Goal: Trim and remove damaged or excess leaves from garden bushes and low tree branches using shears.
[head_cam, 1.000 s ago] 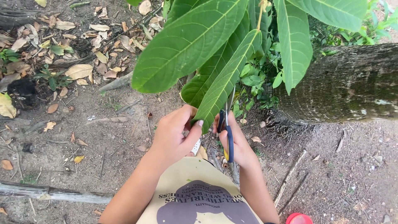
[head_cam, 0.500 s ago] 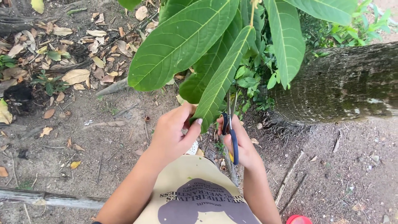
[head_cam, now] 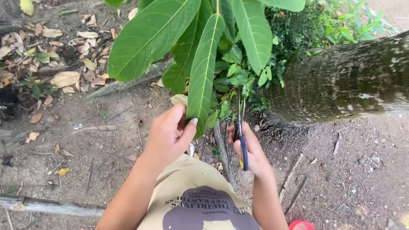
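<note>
While the left hand [head_cam: 166, 136] pinches the tip of a long green leaf [head_cam: 203, 70] between thumb and fingers, the right hand [head_cam: 251, 149] holds blue scissors [head_cam: 241, 136] w/ its fingers shut around the handles. The leaf hangs down from 12 o'clock and its tip ends right at the left thumb, so the leaf is above the grip and touches it. The scissors stand upright, at about 3 o'clock from the leaf tip, just beside it but not touching it. Their thin blades point up to 12 o'clock, a bit apart, into small green leaves. The handles sit low in the right hand, w/ a bit of yellow at the bottom end.

A bigger leaf [head_cam: 149, 38] hangs at 11 o'clock from the left hand, and another leaf [head_cam: 253, 32] at 12 o'clock above the scissors. A thick tree trunk [head_cam: 345, 81] lies across at 2 o'clock from the right hand. A thin stem [head_cam: 223, 153] runs over the dirt between both hands. Dry leaves [head_cam: 64, 79] lie on the ground at 10 o'clock. A grey stick [head_cam: 47, 206] lies at 8 o'clock. Down at 6 o'clock is the person's tan shirt [head_cam: 191, 187], and a red thing [head_cam: 300, 225] peeks in at 5 o'clock.
</note>
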